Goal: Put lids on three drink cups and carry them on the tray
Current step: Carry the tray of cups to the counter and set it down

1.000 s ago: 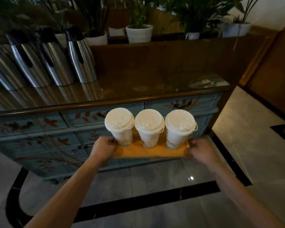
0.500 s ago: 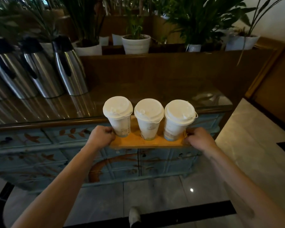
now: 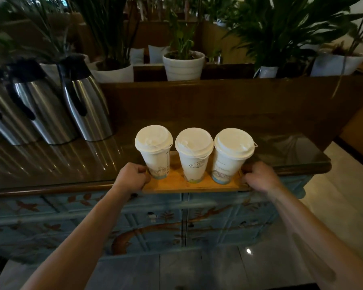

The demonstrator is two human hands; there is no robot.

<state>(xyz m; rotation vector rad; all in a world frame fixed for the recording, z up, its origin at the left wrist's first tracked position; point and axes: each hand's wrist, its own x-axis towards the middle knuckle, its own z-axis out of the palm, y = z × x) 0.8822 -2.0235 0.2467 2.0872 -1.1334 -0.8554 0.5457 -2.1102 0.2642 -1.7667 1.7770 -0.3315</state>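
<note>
Over counter edge: tray (image 3: 189, 185) with three lidded cups (image 3: 194, 153)
Fingers: left hand (image 3: 132, 177) and right hand (image 3: 260, 176) curl round tray ends
Change: tray now nearer the counter (image 3: 71, 164)
Meaning: lidding done; carrying likely ending

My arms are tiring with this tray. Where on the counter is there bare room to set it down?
Bare glossy counter top lies ahead and right of the tray, between the steel flasks and the counter's right end. The left side is crowded with flasks. Both the left hand and right hand grip the tray.
</note>
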